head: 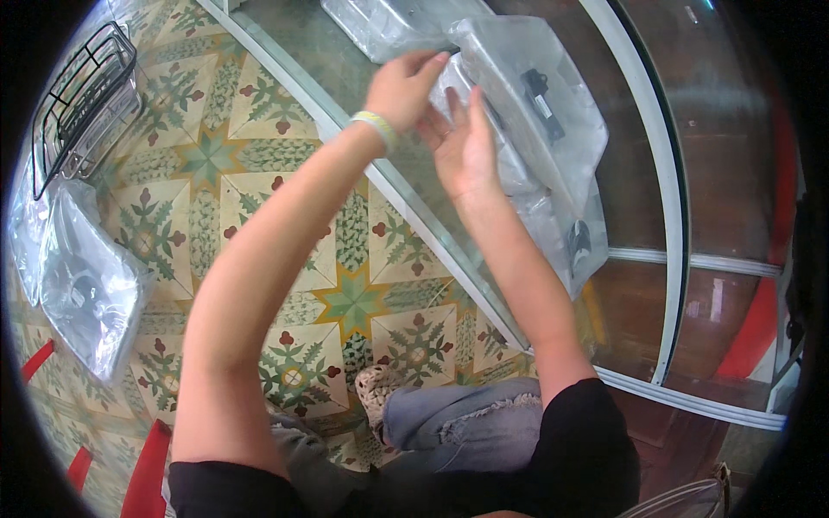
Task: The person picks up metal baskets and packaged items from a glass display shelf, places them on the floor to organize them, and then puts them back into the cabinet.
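Note:
My left hand [405, 87], a yellow-and-white band [375, 126] on its wrist, is raised near the plastic-wrapped goods behind a glass pane. Its fingers are bent and the thumb points towards a wrapped item; whether it pinches anything is hidden. Just below it, my right hand [463, 149] turns its palm up, fingers apart and holding nothing. Beside the right hand, a large silver-grey item in clear plastic [550, 97] stands tilted, with a dark label on its face. A narrower wrapped item [505, 149] lies between it and my hands. Another wrapped item [401, 26] sits farther back.
A metal-framed glass edge [421, 226] runs diagonally beneath my arms. A curved frame [673, 194] bounds the case at right. On the patterned tile floor [259, 175] at left are black wire baskets [84, 90] and a plastic-wrapped item [90, 285]. Red legs [146, 466] stand lower left.

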Action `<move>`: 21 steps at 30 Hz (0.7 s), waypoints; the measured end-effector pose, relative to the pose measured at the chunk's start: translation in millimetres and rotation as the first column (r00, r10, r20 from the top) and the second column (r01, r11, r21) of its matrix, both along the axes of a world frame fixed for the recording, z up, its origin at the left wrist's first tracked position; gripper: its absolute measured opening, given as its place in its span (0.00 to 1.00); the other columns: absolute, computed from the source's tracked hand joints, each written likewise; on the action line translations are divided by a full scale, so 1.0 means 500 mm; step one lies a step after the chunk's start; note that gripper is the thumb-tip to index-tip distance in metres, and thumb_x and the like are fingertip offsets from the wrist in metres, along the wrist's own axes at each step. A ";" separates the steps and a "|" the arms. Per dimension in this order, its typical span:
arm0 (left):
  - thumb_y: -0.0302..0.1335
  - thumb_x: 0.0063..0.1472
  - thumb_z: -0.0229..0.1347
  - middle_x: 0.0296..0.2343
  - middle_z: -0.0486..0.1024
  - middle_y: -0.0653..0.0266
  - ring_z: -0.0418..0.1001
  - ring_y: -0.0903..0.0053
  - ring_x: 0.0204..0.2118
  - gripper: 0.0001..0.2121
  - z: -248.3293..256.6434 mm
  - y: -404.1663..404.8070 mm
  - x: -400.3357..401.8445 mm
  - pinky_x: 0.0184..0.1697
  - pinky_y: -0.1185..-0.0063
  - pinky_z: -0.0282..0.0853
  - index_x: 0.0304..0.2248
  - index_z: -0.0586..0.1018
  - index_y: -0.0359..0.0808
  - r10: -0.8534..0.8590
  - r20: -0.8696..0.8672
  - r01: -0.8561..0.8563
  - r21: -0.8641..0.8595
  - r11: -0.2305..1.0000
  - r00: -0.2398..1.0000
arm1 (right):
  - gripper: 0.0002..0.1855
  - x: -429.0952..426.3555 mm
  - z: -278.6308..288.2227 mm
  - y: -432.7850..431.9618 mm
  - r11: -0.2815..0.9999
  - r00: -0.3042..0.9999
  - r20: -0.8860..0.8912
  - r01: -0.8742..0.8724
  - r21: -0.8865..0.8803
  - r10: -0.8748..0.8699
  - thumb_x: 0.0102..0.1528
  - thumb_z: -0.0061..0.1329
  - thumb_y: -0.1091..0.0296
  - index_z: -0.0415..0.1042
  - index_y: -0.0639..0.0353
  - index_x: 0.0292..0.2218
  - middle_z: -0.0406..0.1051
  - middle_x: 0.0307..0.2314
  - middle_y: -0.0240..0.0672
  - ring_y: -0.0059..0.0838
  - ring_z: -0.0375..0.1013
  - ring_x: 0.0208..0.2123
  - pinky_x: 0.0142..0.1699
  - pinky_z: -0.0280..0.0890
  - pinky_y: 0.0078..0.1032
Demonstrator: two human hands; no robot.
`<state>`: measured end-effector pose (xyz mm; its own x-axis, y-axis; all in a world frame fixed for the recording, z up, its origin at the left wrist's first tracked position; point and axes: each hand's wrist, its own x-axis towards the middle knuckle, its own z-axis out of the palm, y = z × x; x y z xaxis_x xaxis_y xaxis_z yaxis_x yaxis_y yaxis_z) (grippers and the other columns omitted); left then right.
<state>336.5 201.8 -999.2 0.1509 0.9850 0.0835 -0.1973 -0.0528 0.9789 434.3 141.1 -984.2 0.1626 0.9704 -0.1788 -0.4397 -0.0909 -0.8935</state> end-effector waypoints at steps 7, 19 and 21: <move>0.41 0.46 0.49 0.44 0.57 0.47 0.52 0.58 0.49 0.26 -0.180 0.005 -0.353 0.49 0.71 0.50 0.42 0.64 0.32 0.495 -0.749 -0.406 0.326 0.854 0.440 | 0.41 -0.116 -0.095 0.014 0.990 0.980 -0.190 -0.076 -0.122 0.052 0.48 0.43 0.67 0.28 0.49 0.53 0.48 0.47 0.37 0.41 0.65 0.37 0.36 0.65 0.31; 0.32 0.44 0.51 0.49 0.44 0.46 0.39 0.54 0.53 0.32 -0.239 -0.209 -0.740 0.54 0.66 0.37 0.48 0.51 0.30 0.178 -0.982 -0.949 -0.006 0.314 0.065 | 0.37 -0.162 -0.117 -0.041 0.886 0.940 -0.062 -0.338 -0.317 0.336 0.48 0.40 0.73 0.30 0.56 0.52 0.56 0.43 0.44 0.41 0.66 0.37 0.36 0.66 0.27; 0.28 0.43 0.52 0.49 0.45 0.47 0.39 0.55 0.53 0.32 -0.260 -0.206 -0.724 0.54 0.67 0.37 0.48 0.51 0.29 0.234 -0.970 -0.915 0.035 0.402 0.065 | 0.35 -0.165 -0.125 -0.049 0.851 0.921 -0.059 -0.379 -0.364 0.384 0.49 0.39 0.73 0.32 0.57 0.52 0.56 0.43 0.44 0.41 0.66 0.36 0.35 0.66 0.26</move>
